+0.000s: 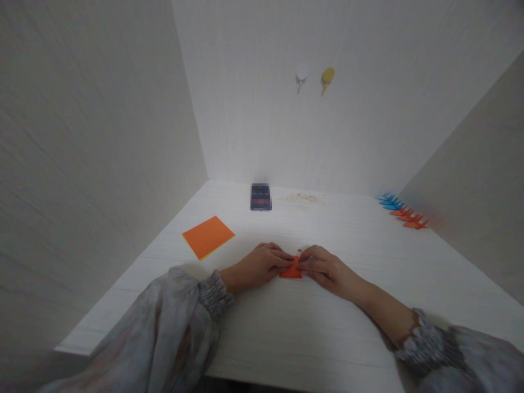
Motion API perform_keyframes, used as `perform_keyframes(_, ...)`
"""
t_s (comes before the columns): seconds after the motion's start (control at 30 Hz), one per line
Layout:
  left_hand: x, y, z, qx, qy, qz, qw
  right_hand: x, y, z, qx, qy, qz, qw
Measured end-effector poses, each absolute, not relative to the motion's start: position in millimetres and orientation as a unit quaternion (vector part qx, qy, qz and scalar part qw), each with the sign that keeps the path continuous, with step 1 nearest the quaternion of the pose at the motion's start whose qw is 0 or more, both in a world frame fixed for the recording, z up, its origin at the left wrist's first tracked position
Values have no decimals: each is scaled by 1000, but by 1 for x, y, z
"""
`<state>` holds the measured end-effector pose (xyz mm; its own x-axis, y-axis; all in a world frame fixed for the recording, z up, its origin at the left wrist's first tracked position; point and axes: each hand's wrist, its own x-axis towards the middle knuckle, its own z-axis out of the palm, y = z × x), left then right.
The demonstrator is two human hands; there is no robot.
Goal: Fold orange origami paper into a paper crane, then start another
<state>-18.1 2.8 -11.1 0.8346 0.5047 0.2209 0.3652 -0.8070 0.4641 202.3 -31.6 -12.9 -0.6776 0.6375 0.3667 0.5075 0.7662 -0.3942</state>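
A small piece of folded orange origami paper (291,272) lies flat on the white table in front of me. My left hand (262,266) holds down its left side, fingers together and fingertips on the paper. From the other side, my right hand (327,268) grips the right edge with thumb and fingers bent and close together. The fingertips cover part of the folds. Just beyond the fingers shows a tiny orange-red bit (299,250); whether it belongs to the folded paper I cannot tell.
To the left lies a stack of orange paper sheets (208,237) with a yellow edge. A dark, blurred box-like item (261,197) sits near the back wall. Blue folded paper figures (391,202) and orange ones (409,217) line the right wall. Two hooks (328,76) are on the back wall.
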Motion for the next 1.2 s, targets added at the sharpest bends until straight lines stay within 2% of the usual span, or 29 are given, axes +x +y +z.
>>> perform_keyframes(0.4,-17,2,-10,938,216,178,202,194,-33,-13,-306,-911,139,240)
perform_keyframes(0.87,-21,0,-6,935,204,168,236,197,-36,-10,-259,-955,3,144)
perform_keyframes(1.03,-22,-1,-3,936,210,155,237,197,-36,-10,-268,-951,-1,153)
perform_keyframes(1.2,-19,4,-8,939,198,159,230,196,-32,-12,-280,-937,67,196)
